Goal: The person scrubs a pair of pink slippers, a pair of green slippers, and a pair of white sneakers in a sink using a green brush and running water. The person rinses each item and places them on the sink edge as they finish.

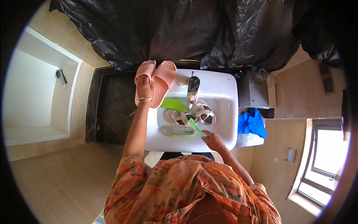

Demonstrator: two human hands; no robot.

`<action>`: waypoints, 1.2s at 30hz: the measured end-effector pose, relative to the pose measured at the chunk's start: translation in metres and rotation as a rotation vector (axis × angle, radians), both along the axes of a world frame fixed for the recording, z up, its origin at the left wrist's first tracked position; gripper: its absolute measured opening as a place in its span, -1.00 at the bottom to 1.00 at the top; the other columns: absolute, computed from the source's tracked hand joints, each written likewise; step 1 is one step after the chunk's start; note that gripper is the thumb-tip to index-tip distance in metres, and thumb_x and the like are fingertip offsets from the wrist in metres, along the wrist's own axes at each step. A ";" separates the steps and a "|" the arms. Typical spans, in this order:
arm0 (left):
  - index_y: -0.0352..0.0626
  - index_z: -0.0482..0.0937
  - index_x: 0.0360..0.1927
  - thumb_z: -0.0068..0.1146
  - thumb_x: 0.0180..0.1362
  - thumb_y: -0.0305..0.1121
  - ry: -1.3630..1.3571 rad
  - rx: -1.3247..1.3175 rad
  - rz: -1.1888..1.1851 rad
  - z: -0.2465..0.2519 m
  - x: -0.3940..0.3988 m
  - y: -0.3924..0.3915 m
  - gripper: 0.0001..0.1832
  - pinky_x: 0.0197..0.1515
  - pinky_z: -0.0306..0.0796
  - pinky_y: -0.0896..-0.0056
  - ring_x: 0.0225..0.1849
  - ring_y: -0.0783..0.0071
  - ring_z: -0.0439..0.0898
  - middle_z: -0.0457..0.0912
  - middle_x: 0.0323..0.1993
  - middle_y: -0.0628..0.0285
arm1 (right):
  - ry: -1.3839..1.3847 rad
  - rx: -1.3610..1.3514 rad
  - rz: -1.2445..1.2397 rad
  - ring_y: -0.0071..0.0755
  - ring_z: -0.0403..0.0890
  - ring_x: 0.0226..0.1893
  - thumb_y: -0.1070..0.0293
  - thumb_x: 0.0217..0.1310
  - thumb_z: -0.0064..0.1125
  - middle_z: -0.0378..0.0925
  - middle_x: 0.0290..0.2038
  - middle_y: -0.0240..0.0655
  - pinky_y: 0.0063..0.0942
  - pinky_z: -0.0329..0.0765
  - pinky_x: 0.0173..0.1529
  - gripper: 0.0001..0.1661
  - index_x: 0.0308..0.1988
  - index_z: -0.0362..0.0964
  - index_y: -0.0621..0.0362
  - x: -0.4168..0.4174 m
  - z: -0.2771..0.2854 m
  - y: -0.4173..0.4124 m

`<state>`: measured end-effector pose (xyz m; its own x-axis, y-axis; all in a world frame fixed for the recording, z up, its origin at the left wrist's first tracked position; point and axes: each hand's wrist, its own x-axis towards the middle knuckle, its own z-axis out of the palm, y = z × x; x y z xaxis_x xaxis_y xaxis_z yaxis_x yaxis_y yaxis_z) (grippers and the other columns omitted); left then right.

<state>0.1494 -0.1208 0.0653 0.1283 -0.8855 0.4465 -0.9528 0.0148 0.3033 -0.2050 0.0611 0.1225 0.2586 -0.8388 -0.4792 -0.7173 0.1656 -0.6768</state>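
Observation:
My left hand (144, 87) is on a pair of pink slides, its fingers at the strap of the left slide (145, 68). The right slide (165, 79) lies against it, and both overlap the left rim of the white washbasin (229, 142). In my right hand (213, 140) is a green-handled brush (196, 126), its far end over the shoes. Two white shoes with dark red patches, one on the left (176, 116) and one on the right (203, 111), sit in the basin under the faucet (193, 88). A bright green insole (174, 104) and a grey insole (178, 130) lie beside them.
Black plastic sheeting (173, 30) hangs behind the basin. A dark stone counter (112, 106) extends left, below a white wall niche (30, 92). Right of the basin are a grey box (256, 89) and a blue cloth (251, 124). A window (324, 156) is farther right.

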 end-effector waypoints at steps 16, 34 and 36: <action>-0.02 0.47 -0.16 -0.06 -0.01 -0.35 -0.097 0.513 -0.314 -0.083 -0.109 0.080 -0.71 -0.02 0.23 0.03 -0.14 0.21 0.49 0.53 -0.26 0.17 | 0.236 -0.109 0.070 0.08 0.53 -0.28 0.08 0.10 -0.03 0.53 -0.35 0.00 -0.08 0.43 -0.18 -0.54 0.00 0.37 -0.01 0.010 -0.008 -0.029; -0.17 0.48 -0.10 -0.11 -0.04 -0.53 1.593 0.720 -0.088 -0.098 -0.147 0.130 -0.64 -0.17 0.36 0.42 -0.21 0.44 0.50 0.56 -0.24 0.21 | 0.440 -0.285 0.206 0.05 0.54 -0.44 0.28 0.13 -0.14 0.44 -0.41 -0.08 -0.07 0.47 -0.37 -0.60 0.00 0.30 0.03 0.065 -0.014 -0.019; -0.17 0.50 -0.11 -0.10 -0.04 -0.52 1.640 0.771 -0.084 -0.112 -0.144 0.130 -0.64 -0.17 0.36 0.42 -0.23 0.45 0.50 0.56 -0.28 0.22 | 0.467 -0.336 0.161 0.08 0.55 -0.42 0.29 0.11 -0.14 0.45 -0.39 -0.05 -0.05 0.47 -0.36 -0.65 -0.06 0.33 0.05 0.077 -0.041 -0.043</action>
